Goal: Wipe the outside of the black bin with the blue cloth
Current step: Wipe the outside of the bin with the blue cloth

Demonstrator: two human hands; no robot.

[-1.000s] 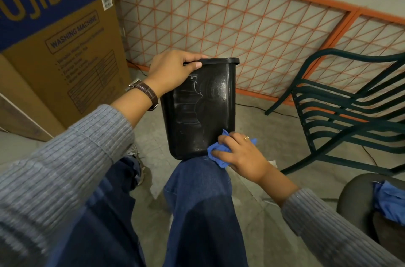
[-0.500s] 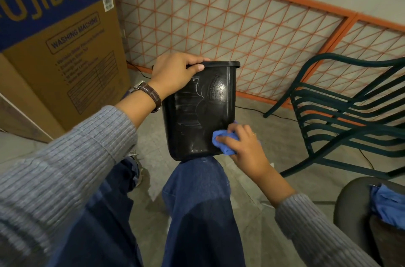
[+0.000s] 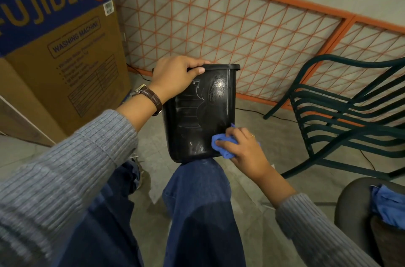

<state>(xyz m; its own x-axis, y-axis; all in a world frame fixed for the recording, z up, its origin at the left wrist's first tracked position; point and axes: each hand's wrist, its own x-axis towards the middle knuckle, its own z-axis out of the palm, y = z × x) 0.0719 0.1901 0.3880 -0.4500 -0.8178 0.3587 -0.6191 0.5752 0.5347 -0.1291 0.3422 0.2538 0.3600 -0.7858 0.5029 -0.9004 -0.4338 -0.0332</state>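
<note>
- Head view, bin position: the black bin [image 3: 197,117] stands upright with its base on my right knee [image 3: 197,181]. Its open rim is at the top and one broad wall faces me.
- Left hand [image 3: 175,76]: clamped over the bin's top rim at the left corner. The thumb lies along the rim's outer edge and the fingers are hidden behind the hand. A brown-strapped watch [image 3: 151,97] sits on this wrist.
- Right hand [image 3: 243,148]: fingers are curled round the bunched blue cloth [image 3: 221,146], pressing it against the lower right part of the wall facing me, just above the base.
- Bin surface: pale streaks cross the facing wall, and a bright patch of glare shows near the upper right.
- Surroundings, left: a cardboard box [image 3: 54,58] printed "WASHING MACHINE" stands on the floor.
- Surroundings, rear: an orange grid panel [image 3: 219,25] leans along the wall.
- Surroundings, right: a green chair [image 3: 350,117] stands near the panel. A second blue rag [image 3: 388,205] lies on a dark round seat [image 3: 350,201] at the frame edge.
</note>
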